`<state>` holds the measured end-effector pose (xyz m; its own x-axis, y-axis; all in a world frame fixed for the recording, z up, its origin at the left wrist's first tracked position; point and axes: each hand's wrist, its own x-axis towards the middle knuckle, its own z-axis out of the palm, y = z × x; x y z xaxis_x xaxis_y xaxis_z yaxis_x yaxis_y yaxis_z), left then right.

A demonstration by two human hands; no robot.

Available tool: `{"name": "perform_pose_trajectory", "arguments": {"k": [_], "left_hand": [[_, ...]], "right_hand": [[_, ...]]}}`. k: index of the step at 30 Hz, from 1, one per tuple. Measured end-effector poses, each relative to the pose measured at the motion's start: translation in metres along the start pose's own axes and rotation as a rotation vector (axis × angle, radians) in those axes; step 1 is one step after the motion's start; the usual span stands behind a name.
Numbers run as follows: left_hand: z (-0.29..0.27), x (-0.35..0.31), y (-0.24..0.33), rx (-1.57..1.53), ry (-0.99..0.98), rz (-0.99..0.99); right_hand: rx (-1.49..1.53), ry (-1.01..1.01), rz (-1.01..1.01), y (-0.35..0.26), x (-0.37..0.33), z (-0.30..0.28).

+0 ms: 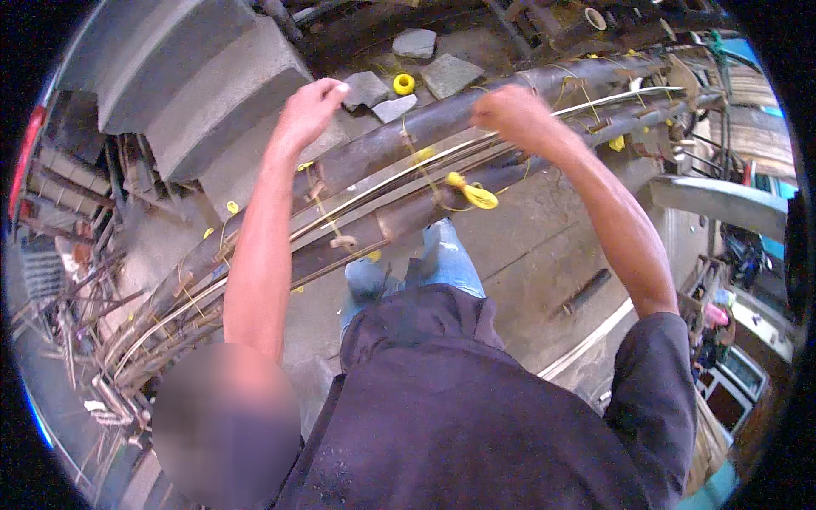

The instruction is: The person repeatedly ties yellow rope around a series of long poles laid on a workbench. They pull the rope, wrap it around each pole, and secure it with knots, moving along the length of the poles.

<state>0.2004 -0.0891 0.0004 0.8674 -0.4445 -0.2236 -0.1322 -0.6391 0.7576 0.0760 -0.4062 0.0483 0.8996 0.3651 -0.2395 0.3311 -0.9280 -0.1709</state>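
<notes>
Long dark poles (365, 155), parallel; pale strips (367, 195) between; yellow cord bundle (476, 195) at nearer pole (408, 221).

on the grey floor (535, 255) lie flat stone slabs (452, 76) and a short dark cylinder (586, 291).

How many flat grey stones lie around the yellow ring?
4 in view: left stone, right stone, near stone below the ring, far stone above it. More may be hidden behind the dark pole.
</notes>
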Motion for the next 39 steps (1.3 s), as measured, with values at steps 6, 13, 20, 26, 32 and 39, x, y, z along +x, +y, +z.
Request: {"name": "perform_pose_trajectory", "arguments": {"k": [6,13,20,26,32,39], "left_hand": [[-0.086,-0.181,-0.053,-0.469,0.18,-0.023],[-0.026,-0.214,-0.013,0.021,-0.018,0.168],[0.034,-0.217,-0.037,0.125,0.55,0.297],[0.034,-0.194,-0.017,0.136,0.385,0.199],[0.023,-0.215,-0.032,0.315,0.354,0.04],[-0.01,-0.169,0.022,-0.686,0.086,-0.053]], "right_hand": [[0.684,0.026,0.621,-0.121,-0.166,0.02],[1.229,-0.167,0.315,-0.267,-0.059,0.138],[0.189,-0.014,-0.587,-0.314,0.066,-0.111],[0.021,-0.031,0.177,-0.178,0.182,0.074],[1.107,0.109,-0.122,-0.265,0.071,0.017],[0.563,-0.073,-0.358,-0.311,0.001,0.117]]}}
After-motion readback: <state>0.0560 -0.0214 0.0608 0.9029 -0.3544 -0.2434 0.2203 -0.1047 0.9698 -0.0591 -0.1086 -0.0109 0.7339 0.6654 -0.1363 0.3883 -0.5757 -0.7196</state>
